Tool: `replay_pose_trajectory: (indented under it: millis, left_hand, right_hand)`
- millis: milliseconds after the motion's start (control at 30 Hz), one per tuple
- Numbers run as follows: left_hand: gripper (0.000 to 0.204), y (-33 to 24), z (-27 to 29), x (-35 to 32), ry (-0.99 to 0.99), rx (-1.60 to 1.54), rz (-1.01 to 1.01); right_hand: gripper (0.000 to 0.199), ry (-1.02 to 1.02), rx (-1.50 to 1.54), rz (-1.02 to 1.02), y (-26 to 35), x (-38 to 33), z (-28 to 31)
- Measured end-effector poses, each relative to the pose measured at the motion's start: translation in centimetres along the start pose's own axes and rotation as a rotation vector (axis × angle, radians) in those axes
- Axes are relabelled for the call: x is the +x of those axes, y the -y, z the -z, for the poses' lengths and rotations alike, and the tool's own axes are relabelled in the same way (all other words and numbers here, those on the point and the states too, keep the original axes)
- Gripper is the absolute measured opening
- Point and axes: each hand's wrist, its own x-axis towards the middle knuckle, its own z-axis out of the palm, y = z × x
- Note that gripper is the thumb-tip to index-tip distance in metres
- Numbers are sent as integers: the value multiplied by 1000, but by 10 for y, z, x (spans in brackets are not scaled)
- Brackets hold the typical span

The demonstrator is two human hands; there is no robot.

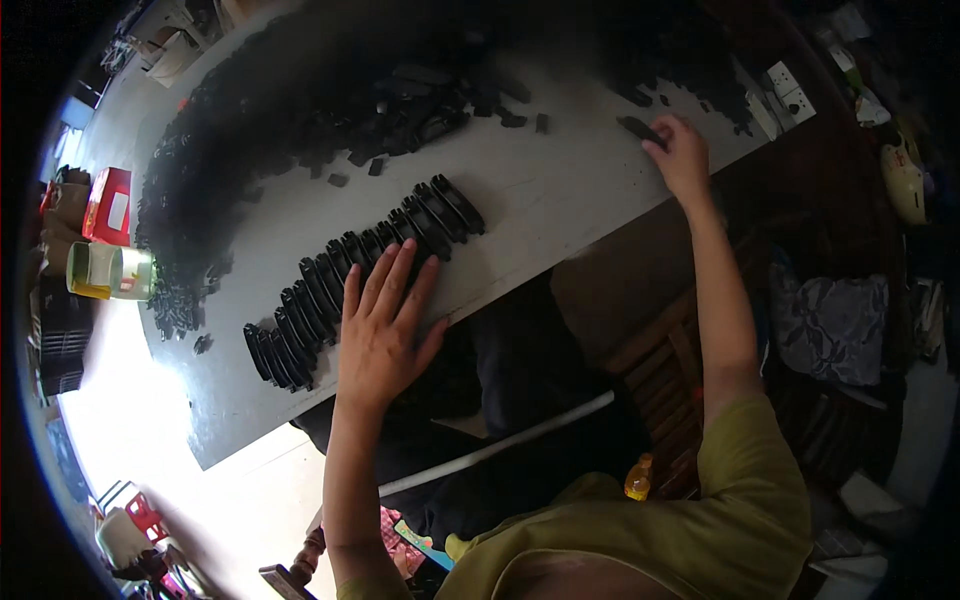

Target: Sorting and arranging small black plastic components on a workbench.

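A row of black curved plastic parts [322,280] lies side by side on the grey table [540,190], slanting from near left up to the middle. My left hand [385,320] rests on the row's near side, fingers spread flat and touching several of the parts. Out to the right, my right hand [680,155] pinches a dark, slim piece [640,130] between thumb and fingers, over the table. It looks like a small black part, but its exact kind cannot be made out.
A big heap of black parts [260,120] covers the table's far and left side. Sockets [790,92] sit at the right end. A red box [108,205] and a clear tub [112,270] stand at left. A pale bar [500,445] crosses my lap, near an orange bottle [638,478].
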Motion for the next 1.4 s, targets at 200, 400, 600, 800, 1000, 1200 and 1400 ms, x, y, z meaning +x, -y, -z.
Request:
replay_pose_trajectory:
  millis: [200,400,600,800,1000,1200,1400]
  left_hand:
    - [71,1,-2,-2,-7,-13,5]
    - [71,0,-2,-1,-7,-23,12]
    - [69,1,-2,0,-15,-28,0]
    - [68,3,-3,-2,-15,-22,-1]
    - [68,-1,0,0,-28,-40,-8]
    - [65,0,1,-2,0,8,11]
    - [71,0,-2,-1,-5,-20,10]
  right_hand:
    - [21,22,64,331,37,-35,-6]
    - [16,-78,96,99,67,-44,-8]
    - [23,181,218,240,117,-71,-31]
    - [22,320,378,431,177,-78,-61]
    - [13,35,431,290,153,-34,-54]
    - [22,-373,-60,140,87,16,-56]
    - [26,-201,-318,-61,27,41,-34]
